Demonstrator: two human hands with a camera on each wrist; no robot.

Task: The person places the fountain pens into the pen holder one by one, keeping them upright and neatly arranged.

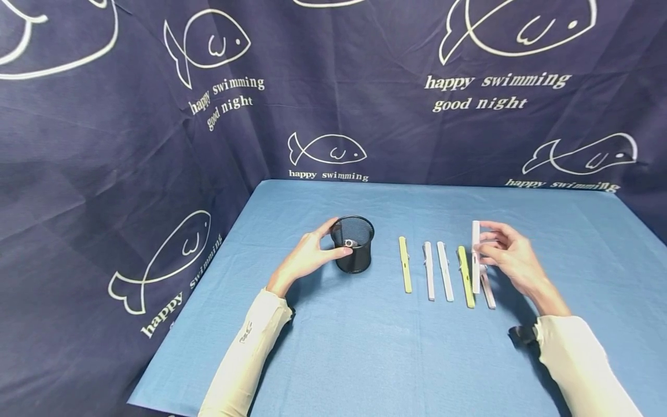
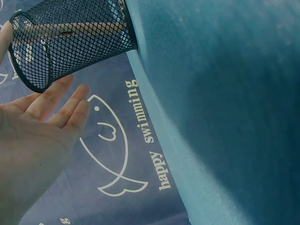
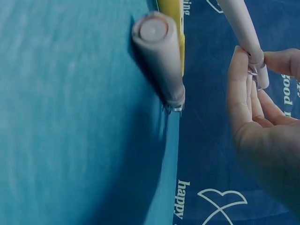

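Note:
A black mesh pen holder point(image 1: 355, 260) stands upright on the table, and the thumb and fingers of my left hand point(image 1: 307, 255) hold it at its left side near the rim. Through the mesh in the left wrist view, a pale pen point(image 2: 70, 31) shows inside it. My right hand point(image 1: 513, 255) pinches a pale pink pen point(image 1: 476, 266) between thumb and fingertips, upright and raised above the table; its clip shows in the right wrist view. Just below that hand lies another pinkish pen point(image 1: 488, 291), partly hidden. A yellow-green pen point(image 1: 466, 281) lies left of the held one.
Between the holder and my right hand, a pale yellow pen point(image 1: 405, 269), a pinkish pen point(image 1: 429, 275) and a white pen point(image 1: 445, 275) lie spaced apart. A blue cloth covers the table point(image 1: 365, 353). Dark fish-print curtains point(image 1: 396, 139) hang behind and at the left.

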